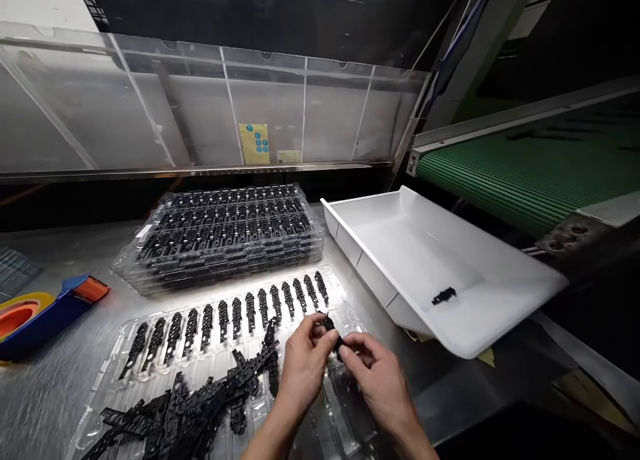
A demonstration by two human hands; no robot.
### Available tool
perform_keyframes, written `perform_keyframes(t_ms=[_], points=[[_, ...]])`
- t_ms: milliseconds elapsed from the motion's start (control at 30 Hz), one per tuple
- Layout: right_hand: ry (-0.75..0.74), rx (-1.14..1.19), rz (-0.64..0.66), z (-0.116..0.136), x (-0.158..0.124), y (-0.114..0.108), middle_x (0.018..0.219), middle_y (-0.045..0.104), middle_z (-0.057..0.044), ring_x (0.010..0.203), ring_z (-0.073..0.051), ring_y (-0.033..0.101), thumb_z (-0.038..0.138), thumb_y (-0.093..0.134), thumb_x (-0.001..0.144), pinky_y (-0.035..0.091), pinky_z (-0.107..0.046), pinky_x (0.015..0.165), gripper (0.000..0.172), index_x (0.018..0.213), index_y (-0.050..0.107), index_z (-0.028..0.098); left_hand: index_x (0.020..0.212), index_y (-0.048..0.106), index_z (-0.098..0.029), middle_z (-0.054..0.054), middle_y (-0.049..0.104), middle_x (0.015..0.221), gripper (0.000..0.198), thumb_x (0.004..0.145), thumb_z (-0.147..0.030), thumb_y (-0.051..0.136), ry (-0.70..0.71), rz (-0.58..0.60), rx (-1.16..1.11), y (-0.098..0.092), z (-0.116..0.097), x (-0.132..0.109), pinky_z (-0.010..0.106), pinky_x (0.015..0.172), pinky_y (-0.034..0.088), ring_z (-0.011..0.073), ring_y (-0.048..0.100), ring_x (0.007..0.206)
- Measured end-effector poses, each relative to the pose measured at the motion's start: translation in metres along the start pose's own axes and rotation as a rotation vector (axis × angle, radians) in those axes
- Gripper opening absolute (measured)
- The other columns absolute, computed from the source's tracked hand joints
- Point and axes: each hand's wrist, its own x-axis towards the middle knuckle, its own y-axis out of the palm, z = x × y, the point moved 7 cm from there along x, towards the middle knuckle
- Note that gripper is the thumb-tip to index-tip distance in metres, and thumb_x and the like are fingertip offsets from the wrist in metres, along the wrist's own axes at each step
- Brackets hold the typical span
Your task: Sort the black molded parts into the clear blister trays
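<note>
Between both hands is one small black plastic part [331,325], held above the right side of a clear blister tray [113,373]. My left hand [309,357] pinches its upper end with thumb and fingers. With thumb and forefinger, my right hand [376,372] grips its lower end. Fingers cover much of the part. Along the tray's far side, a row of like black parts [207,327] lies in the slots. A loose heap of black parts [200,413] covers the tray's near left, left of my left hand.
Behind the tray stands a stack of filled clear trays [225,247]. A white bin [370,260] at right holds one black part [444,296]. Beyond it runs a green conveyor belt [525,160]. A blue tape dispenser [55,317] sits left. A clear panel [270,100] spans the back.
</note>
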Motion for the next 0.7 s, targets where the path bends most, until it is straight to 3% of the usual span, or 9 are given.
perform_keyframes(t_ms=[67, 133, 267, 567, 700], points=[[0.046, 0.166, 0.048, -0.006, -0.002, 0.008, 0.068, 0.062, -0.001, 0.054, -0.014, 0.054, 0.052, 0.061, 0.079, 0.039, -0.023, 0.045, 0.037, 0.093, 0.063, 0.018, 0.102, 0.059, -0.015, 0.000, 0.055, 0.077, 0.034, 0.074, -0.033, 0.066, -0.060, 0.028, -0.171, 0.005, 0.005, 0.006, 0.024, 0.059, 0.042, 0.0128, 0.054, 0.066], [0.035, 0.228, 0.016, -0.007, -0.003, 0.008, 0.071, 0.064, -0.002, 0.058, -0.015, 0.057, 0.051, 0.062, 0.078, 0.043, -0.023, 0.047, 0.037, 0.093, 0.064, 0.018, 0.103, 0.056, -0.015, -0.002, 0.053, 0.074, 0.036, 0.074, -0.034, 0.065, -0.064, 0.033, -0.211, 0.008, 0.008, 0.009, 0.022, 0.054, 0.040, 0.0104, 0.051, 0.060], [-0.103, 0.067, -0.135, 0.005, -0.003, -0.004, 0.080, 0.067, -0.003, 0.074, -0.018, 0.062, 0.039, 0.067, 0.077, 0.050, -0.026, 0.067, 0.020, 0.082, 0.067, 0.019, 0.109, 0.054, -0.017, -0.001, 0.054, 0.080, 0.046, 0.069, -0.033, 0.070, -0.113, 0.014, -0.375, 0.009, 0.011, 0.005, 0.024, 0.058, 0.045, 0.0122, 0.056, 0.066], [-0.317, -0.095, -0.109, 0.025, -0.011, -0.004, 0.077, 0.065, -0.001, 0.073, -0.017, 0.061, 0.030, 0.060, 0.085, 0.048, -0.025, 0.068, 0.014, 0.076, 0.066, 0.021, 0.095, 0.060, -0.016, 0.001, 0.059, 0.081, 0.027, 0.075, -0.033, 0.066, -0.063, 0.149, -0.224, 0.003, -0.001, -0.005, 0.023, 0.061, 0.040, 0.0125, 0.052, 0.070], [-0.427, -0.117, -0.119, 0.039, -0.013, -0.013, 0.081, 0.066, -0.002, 0.076, -0.017, 0.062, 0.029, 0.060, 0.087, 0.050, -0.026, 0.069, 0.011, 0.082, 0.066, 0.022, 0.087, 0.058, -0.015, -0.001, 0.055, 0.071, 0.018, 0.073, -0.027, 0.063, -0.087, 0.186, -0.323, -0.002, -0.002, -0.005, 0.023, 0.058, 0.039, 0.0103, 0.047, 0.062]])
